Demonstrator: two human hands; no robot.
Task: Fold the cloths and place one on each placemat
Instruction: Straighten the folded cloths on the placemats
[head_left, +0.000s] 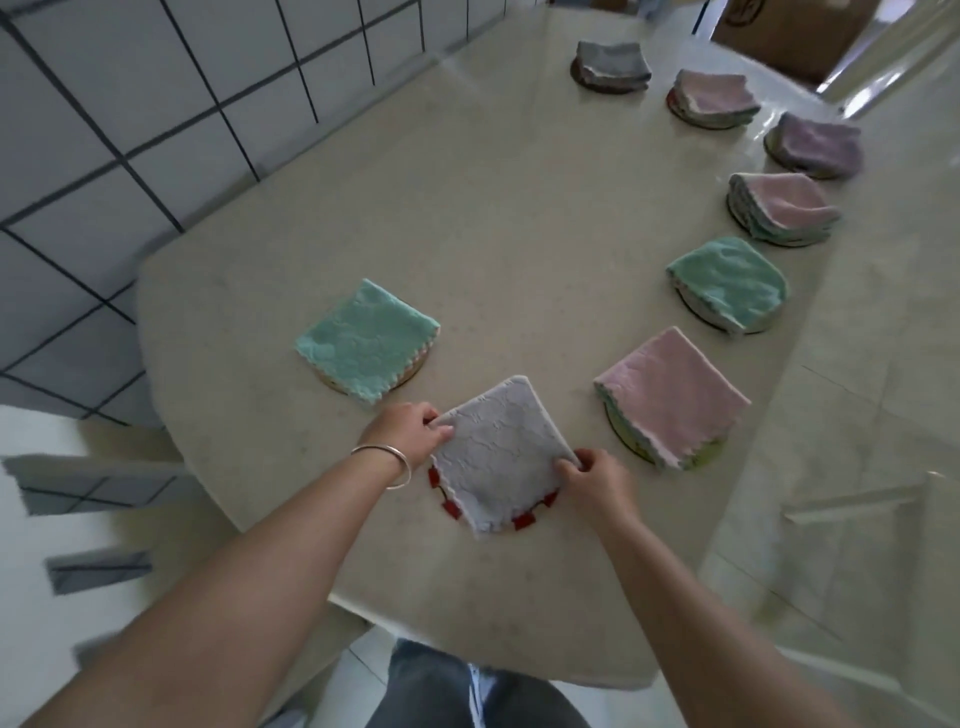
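On the beige table (467, 218) just in front of me, a folded grey cloth (501, 452) lies square over a round placemat with red tabs (524, 521) showing along its near edge. The cloth is plush with a pale stitched border. My left hand (410, 434) pinches its left corner; my right hand (597, 475) pinches the right corner. A silver bangle (389, 462) sits on my left wrist. The brown box (789, 31) at the far end carries a mark too blurred to read.
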